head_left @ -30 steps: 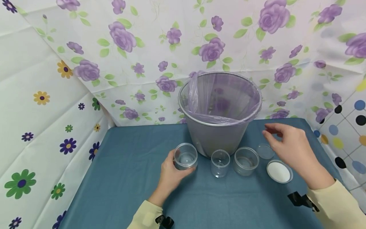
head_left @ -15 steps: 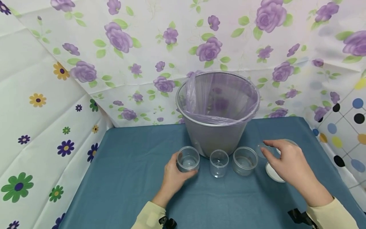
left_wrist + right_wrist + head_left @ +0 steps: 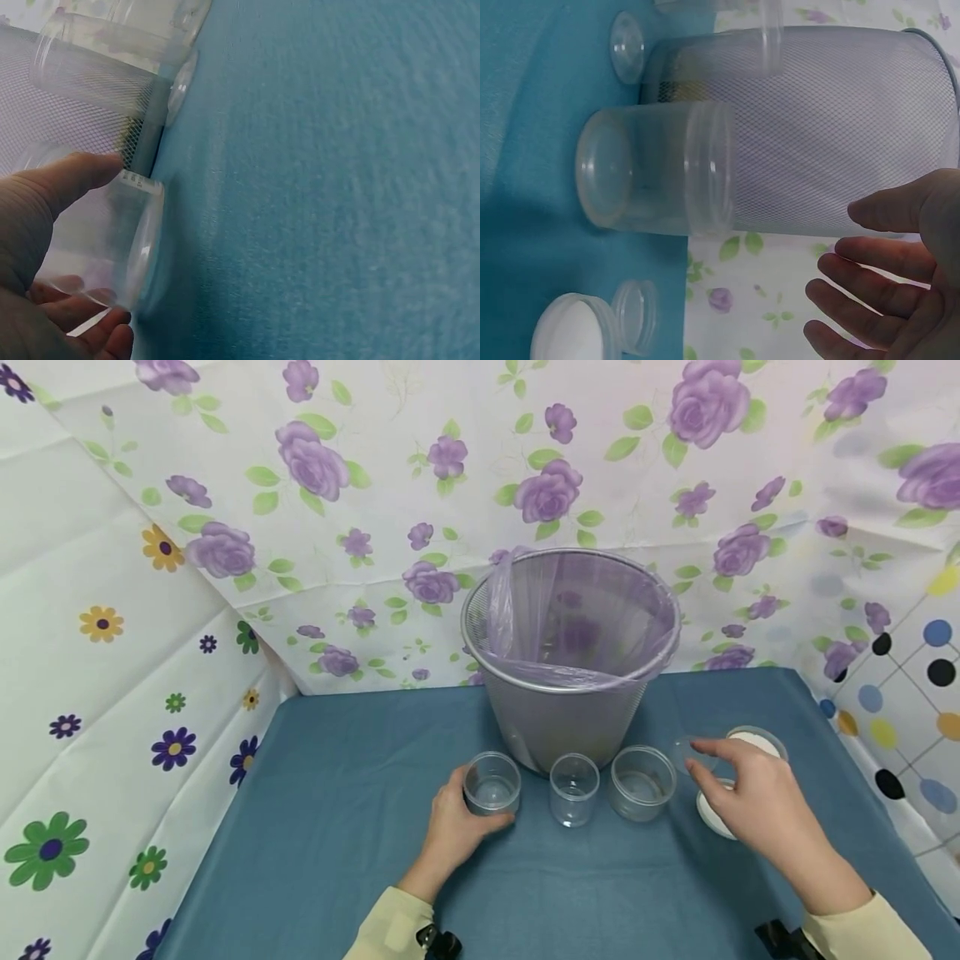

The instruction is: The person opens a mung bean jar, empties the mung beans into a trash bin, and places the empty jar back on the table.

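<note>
My left hand grips a clear plastic jar upright, thumb on one side and fingers round the other. In the left wrist view the jar's base is close to the cloth; whether it touches is hard to tell. To its right stand a narrower clear jar and a wider clear jar. My right hand hovers above two shallow clear containers with white inside, a far one and a near one it partly covers. Its fingers are apart and hold nothing. Beside its fingertips lies a clear lid-like disc.
A silver mesh wastebasket lined with a thin purple bag stands behind the jars, against the flowered backdrop. Blue cloth covers the table. Patterned sheets hang at left and right.
My left hand has shifted the jar slightly right and toward me, closer to the narrow jar. My right hand has come down over the white-filled containers, and the far one now shows behind it.
</note>
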`<state>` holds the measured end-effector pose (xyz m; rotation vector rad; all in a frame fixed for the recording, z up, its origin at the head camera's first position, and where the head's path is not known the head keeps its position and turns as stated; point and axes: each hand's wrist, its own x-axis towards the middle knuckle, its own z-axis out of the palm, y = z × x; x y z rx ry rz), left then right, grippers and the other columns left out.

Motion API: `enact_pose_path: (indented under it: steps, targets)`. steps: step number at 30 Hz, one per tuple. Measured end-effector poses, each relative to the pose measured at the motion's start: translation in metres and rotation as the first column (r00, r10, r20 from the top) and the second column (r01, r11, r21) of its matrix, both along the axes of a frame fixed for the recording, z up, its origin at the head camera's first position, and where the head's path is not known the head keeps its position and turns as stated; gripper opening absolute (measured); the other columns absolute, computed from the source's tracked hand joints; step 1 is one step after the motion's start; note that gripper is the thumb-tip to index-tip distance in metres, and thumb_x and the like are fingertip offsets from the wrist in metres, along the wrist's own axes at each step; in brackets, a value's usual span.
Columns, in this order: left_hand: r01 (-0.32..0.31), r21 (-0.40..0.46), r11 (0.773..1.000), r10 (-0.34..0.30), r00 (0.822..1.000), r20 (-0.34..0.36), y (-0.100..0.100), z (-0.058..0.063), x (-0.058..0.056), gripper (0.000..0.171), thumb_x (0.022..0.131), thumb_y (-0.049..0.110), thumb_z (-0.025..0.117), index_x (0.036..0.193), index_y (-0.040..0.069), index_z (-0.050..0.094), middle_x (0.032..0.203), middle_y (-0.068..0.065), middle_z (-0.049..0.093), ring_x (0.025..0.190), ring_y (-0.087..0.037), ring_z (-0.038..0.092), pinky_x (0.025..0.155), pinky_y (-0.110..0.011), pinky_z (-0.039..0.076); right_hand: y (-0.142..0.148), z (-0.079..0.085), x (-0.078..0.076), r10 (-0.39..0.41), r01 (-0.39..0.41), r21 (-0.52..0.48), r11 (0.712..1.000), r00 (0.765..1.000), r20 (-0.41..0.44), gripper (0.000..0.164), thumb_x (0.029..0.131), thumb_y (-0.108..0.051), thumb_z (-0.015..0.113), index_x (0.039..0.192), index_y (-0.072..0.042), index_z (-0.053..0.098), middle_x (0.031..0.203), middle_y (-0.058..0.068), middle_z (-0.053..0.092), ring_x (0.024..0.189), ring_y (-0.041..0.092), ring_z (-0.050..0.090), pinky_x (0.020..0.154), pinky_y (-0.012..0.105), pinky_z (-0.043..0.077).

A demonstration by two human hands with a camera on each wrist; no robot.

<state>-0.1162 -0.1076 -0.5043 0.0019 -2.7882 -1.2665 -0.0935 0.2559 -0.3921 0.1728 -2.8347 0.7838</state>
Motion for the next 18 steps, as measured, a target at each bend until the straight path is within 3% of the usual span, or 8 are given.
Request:
enact_pose_path:
  steps: [3, 5, 9, 14, 18]
  targets:
    - [0.0, 0.009, 1.0, 0.0, 1.0, 0.01, -0.001, -0.003, -0.001, 0.093, 0.06, 0.045, 0.085, 0.137, 0.017, 0.042, 0.122, -0.007, 0.058, 0.112, -0.026, 0.054, 0.092, -0.044, 0.046, 0.001, -0.005, 0.001, 0.003, -0.003, 0.0, 1.0, 1.0, -0.003, 0.044, 0.091, -0.044, 0.055, 0.119, -0.011, 0.064, 0.114, 0.017, 0.065, 0.063, 0.023, 0.063, 0.05, 0.035, 0.047]
    - [0.004, 0.012, 1.0, -0.004, 1.0, 0.016, -0.002, -0.005, -0.003, 0.094, 0.06, 0.045, 0.085, 0.138, 0.016, 0.041, 0.123, -0.006, 0.057, 0.113, -0.026, 0.054, 0.092, -0.044, 0.046, 0.002, -0.008, 0.001, 0.006, -0.006, 0.003, 1.0, 1.0, -0.016, 0.043, 0.091, -0.043, 0.057, 0.117, -0.01, 0.065, 0.115, 0.018, 0.064, 0.079, 0.03, 0.067, 0.057, 0.042, 0.052]
    - [0.015, 0.037, 0.999, -0.016, 0.999, 0.042, -0.002, -0.003, -0.004, 0.103, 0.059, 0.047, 0.085, 0.142, 0.016, 0.034, 0.129, -0.007, 0.053, 0.118, -0.025, 0.051, 0.096, -0.044, 0.045, 0.004, -0.011, 0.002, 0.004, -0.003, 0.012, 1.0, 0.999, -0.046, 0.04, 0.09, -0.041, 0.059, 0.116, -0.01, 0.066, 0.116, 0.019, 0.063, 0.082, 0.035, 0.066, 0.061, 0.049, 0.052]
    - [-0.007, 0.066, 0.998, 0.005, 1.0, 0.03, -0.009, 0.023, 0.003, 0.111, 0.06, 0.063, 0.077, 0.148, 0.023, 0.021, 0.144, -0.005, 0.038, 0.131, -0.022, 0.041, 0.102, -0.047, 0.041, 0.006, -0.01, 0.007, -0.02, 0.021, 0.008, 1.0, 0.991, -0.133, 0.036, 0.088, -0.034, 0.064, 0.115, -0.011, 0.066, 0.115, 0.016, 0.064, 0.086, 0.034, 0.064, 0.059, 0.048, 0.05]
    - [-0.052, -0.044, 0.998, 0.045, 0.989, -0.143, -0.022, 0.049, 0.011, 0.093, 0.076, 0.064, 0.063, 0.149, 0.027, 0.019, 0.151, -0.005, 0.029, 0.137, -0.025, 0.033, 0.105, -0.052, 0.037, 0.01, -0.011, 0.015, -0.066, 0.064, -0.015, 0.998, 0.972, -0.226, 0.036, 0.085, -0.026, 0.068, 0.117, -0.01, 0.065, 0.118, 0.015, 0.063, 0.098, 0.036, 0.06, 0.062, 0.05, 0.048]
